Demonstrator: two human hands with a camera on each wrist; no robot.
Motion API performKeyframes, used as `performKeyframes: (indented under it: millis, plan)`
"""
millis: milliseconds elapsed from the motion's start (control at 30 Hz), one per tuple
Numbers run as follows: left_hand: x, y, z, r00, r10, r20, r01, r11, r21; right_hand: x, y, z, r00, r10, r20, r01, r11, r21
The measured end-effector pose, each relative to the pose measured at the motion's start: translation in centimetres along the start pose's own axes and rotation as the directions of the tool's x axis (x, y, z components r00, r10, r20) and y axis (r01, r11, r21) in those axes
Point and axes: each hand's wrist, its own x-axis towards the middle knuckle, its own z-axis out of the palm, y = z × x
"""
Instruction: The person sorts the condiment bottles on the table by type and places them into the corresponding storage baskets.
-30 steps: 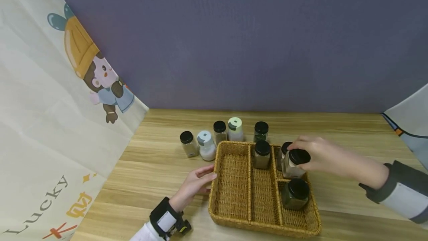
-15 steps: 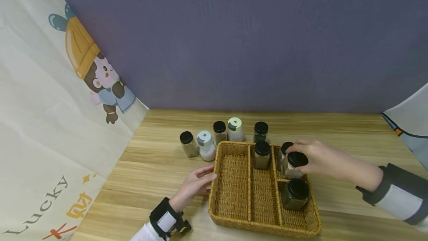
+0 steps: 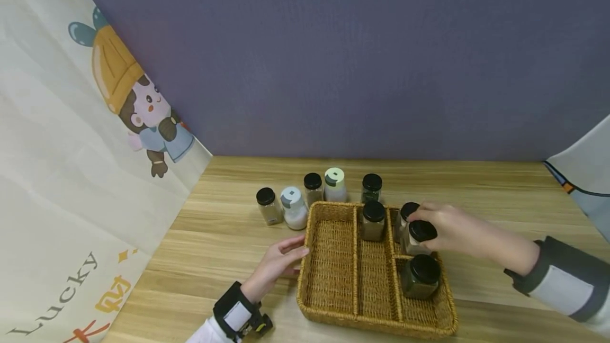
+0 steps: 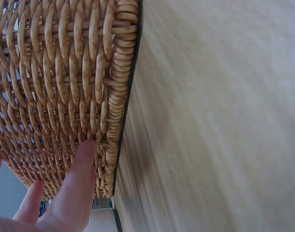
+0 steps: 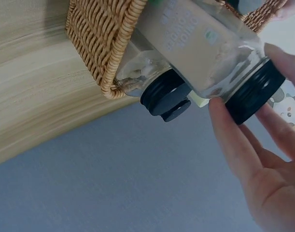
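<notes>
My right hand [image 3: 445, 226] pinches a clear spice jar [image 5: 205, 46] of pale powder near its black lid, over the right-hand column of the wicker basket [image 3: 329, 317]. In the right wrist view the jar is tilted, and thumb and fingers meet it around the lid. Just behind it in the same column stands another black-lidded jar [image 3: 409, 209], partly hidden by the hand. A wider jar with dark green contents [image 3: 421, 277] sits in the front right compartment. My left hand [image 3: 281, 261] rests against the basket's left side, its fingers [image 4: 79, 179] straight along the woven wall.
One more jar [image 3: 374, 221] stands at the back of the middle compartment. Behind the basket on the wooden table are black-lidded jars [image 3: 269, 206] and two white-capped shakers [image 3: 294, 208]. A purple-grey backdrop [image 3: 371, 68] borders the table's far edge.
My right hand and the spice jar have shifted slightly left and down into the right-hand column. The left hand and the basket have stayed in place.
</notes>
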Motion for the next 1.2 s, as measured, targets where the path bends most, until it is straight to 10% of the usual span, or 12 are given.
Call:
performKeyframes:
  millis: [1200]
  plan:
    - [0.1,-0.2,0.0,1.0,0.006,-0.01,-0.006,1.0,-0.002,0.0,0.7,2.1,0.999,-0.021,0.04,0.018,0.997,0.07]
